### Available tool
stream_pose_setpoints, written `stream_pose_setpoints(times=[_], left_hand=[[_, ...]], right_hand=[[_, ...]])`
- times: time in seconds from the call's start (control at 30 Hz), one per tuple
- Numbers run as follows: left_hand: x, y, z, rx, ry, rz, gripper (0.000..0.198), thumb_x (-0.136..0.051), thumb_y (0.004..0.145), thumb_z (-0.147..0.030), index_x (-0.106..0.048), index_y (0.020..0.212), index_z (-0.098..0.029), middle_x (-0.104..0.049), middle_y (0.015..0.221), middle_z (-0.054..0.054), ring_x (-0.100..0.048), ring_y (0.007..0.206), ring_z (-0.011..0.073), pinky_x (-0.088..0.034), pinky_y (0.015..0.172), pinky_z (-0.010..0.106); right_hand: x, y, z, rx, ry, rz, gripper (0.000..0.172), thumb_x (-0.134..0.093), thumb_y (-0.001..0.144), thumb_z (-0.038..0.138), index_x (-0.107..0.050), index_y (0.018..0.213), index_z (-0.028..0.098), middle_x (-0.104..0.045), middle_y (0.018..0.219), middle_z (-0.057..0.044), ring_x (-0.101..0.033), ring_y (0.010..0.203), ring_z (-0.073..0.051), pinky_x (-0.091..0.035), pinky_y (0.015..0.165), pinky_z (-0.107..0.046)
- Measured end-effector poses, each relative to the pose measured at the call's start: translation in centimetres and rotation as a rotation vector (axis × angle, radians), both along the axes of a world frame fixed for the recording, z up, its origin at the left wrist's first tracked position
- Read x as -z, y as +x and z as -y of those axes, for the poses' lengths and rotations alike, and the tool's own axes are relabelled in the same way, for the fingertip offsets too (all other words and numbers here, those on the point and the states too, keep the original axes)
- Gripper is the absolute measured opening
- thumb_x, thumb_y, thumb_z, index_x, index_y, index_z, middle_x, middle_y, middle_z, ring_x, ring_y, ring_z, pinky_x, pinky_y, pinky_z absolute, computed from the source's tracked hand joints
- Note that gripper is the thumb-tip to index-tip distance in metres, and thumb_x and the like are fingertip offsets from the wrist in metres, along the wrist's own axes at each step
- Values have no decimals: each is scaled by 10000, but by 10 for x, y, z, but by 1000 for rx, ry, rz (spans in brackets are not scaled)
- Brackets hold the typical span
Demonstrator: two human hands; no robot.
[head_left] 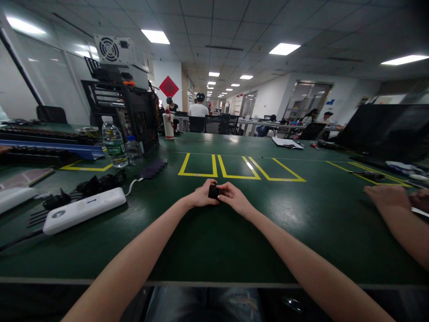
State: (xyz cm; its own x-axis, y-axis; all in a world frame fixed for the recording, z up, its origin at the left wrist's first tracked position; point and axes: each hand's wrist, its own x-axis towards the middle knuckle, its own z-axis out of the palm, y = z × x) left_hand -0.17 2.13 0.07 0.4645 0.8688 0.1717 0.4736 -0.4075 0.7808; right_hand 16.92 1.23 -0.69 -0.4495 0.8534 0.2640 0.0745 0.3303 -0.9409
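Observation:
Between my two hands is a small black object point(213, 192), too small and too covered by fingers to name. My left hand point(203, 194) is wrapped round its left side. From the right, the fingertips of my right hand point(233, 197) pinch its edge. Both hands are above the green tabletop point(214, 241), in front of the yellow taped outlines point(197, 174). Part of the object is hidden behind the fingers.
At left lie a white power strip point(85, 210), black cables point(100, 182) and a water bottle point(114, 142). An open computer case point(140, 112) stands behind them. At right, another person's hand point(389, 199) rests near a dark tool point(368, 175) and a monitor point(392, 134).

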Motion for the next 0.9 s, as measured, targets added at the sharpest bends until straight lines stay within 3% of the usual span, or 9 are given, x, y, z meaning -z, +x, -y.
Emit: stream_pose_setpoints(times=[0.17,0.33,0.53,0.73,0.9], left_hand=[[0,0,-1,3,-4,12,716,-684,558,-246,-318,1172,-202,-421,1169,86,-454,1060,261,-329,918,408],[0,-1,0,14,-30,9,728,-679,571,-258,-296,1188,-197,-457,1124,89,-472,1034,260,-336,904,418],[1,-1,0,21,4,2,718,-667,577,-259,-295,1188,-192,-443,1134,85,-470,1031,250,-334,906,412],[-3,0,2,23,-1,-18,710,-663,575,-253,-302,1183,-192,-435,1144,89,-467,1039,257,-332,912,417],[-2,-1,1,28,-24,5,724,-666,575,-244,-294,1194,-194,-471,1112,90,-475,1030,265,-336,907,418]], right_hand=[[-1,-1,0,42,36,-2,179,-544,720,252,-522,884,182,-554,918,-19,-548,902,-155,-407,858,-354],[-1,0,-2,63,-6,49,300,-521,738,242,-473,1032,210,-537,992,-34,-549,905,-156,-411,851,-367],[1,1,-1,-15,-6,8,313,-590,667,164,-468,953,200,-523,1035,-27,-541,953,-163,-414,863,-352],[2,0,-3,56,56,10,174,-530,729,249,-500,887,180,-545,945,-27,-545,904,-146,-416,853,-345],[7,2,-6,63,67,129,389,-570,690,193,-453,1060,209,-545,959,-34,-545,895,-163,-409,844,-393]])
